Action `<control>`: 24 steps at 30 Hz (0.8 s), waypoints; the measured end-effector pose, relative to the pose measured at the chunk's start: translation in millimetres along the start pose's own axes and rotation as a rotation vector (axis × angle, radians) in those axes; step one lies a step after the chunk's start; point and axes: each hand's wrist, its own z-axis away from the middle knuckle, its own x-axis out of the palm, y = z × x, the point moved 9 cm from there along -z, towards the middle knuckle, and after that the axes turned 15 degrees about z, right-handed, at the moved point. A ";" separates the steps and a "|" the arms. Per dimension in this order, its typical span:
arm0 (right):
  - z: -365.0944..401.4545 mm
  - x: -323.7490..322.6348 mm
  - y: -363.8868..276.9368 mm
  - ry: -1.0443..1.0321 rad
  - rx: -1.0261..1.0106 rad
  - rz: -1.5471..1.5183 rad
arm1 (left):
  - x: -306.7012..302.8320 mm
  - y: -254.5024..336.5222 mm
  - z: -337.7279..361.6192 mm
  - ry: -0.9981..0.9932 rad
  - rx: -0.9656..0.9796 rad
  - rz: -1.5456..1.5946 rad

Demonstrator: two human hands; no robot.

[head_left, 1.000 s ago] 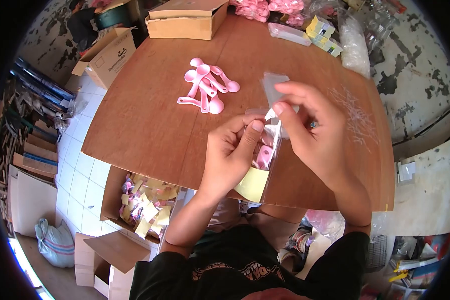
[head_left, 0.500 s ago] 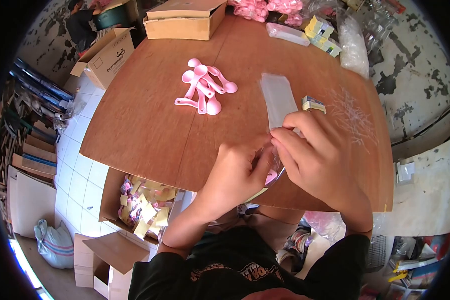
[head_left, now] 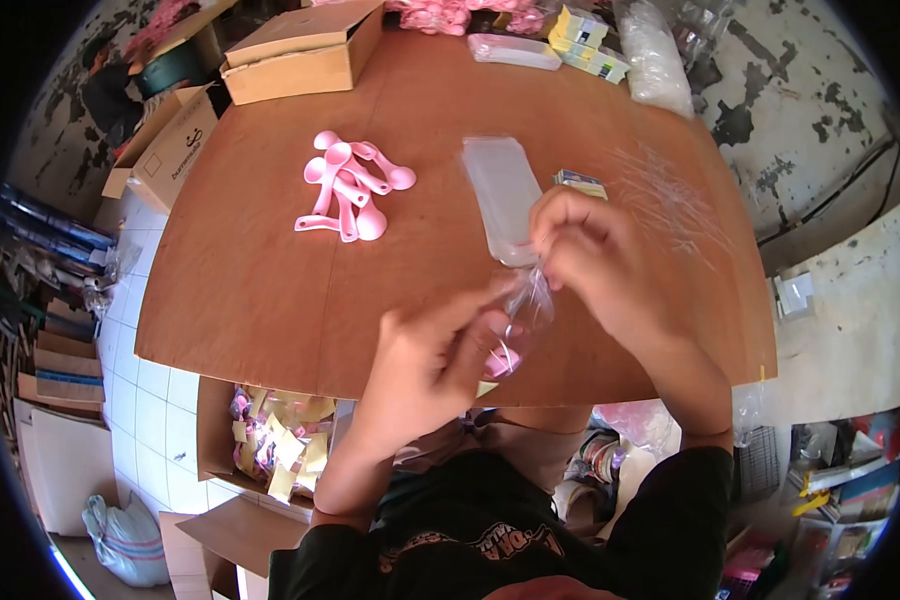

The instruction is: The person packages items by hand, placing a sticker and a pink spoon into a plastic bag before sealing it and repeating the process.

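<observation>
My left hand (head_left: 425,360) is closed around the lower part of a small clear plastic bag (head_left: 532,305), which has something pink (head_left: 503,362) inside. My right hand (head_left: 595,255), slightly blurred, pinches the bag's gathered neck between thumb and fingers. Just beyond the hands lies a stack of flat clear bags (head_left: 500,190). Beside it, partly behind my right hand, is a small pile of printed cards (head_left: 580,183). Several pink measuring spoons (head_left: 345,185) are heaped left of the stack. Thin clear strips (head_left: 670,200) are scattered on the right.
The brown wooden table (head_left: 240,270) has a cardboard box (head_left: 295,70) at its far left. Pink goods (head_left: 430,15), card stacks (head_left: 590,45) and a plastic roll (head_left: 655,60) line the back. Below the near edge stands a carton of packed items (head_left: 285,440). A person (head_left: 110,95) sits far left.
My hands have moved apart, exposing more of the clear bag and its gathered neck. The whole view has shifted, so the table things appear further left.
</observation>
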 end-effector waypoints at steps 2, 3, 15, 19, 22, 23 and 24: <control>-9.7 -19.3 41.8 0.019 0.173 -0.349 | -20.1 -5.3 5.8 0.275 -0.012 0.310; -18.3 -36.7 56.3 0.059 0.196 -0.465 | -29.9 -3.0 7.0 0.290 0.062 0.265; -86.4 -182.7 190.5 0.382 -0.124 1.205 | -50.1 -7.5 14.8 0.433 0.137 0.364; -95.3 -169.9 212.4 0.169 -0.282 1.125 | -54.1 -3.8 15.2 0.434 0.157 0.380; -88.2 -193.8 186.3 0.350 -0.125 1.082 | -56.7 -4.1 13.9 0.492 0.133 0.428; -79.0 -207.7 170.6 0.538 -0.055 1.070 | -56.7 -6.4 13.2 0.494 0.130 0.428; -67.4 -219.2 154.5 0.725 0.014 1.052 | -55.3 -6.7 11.2 0.469 0.166 0.441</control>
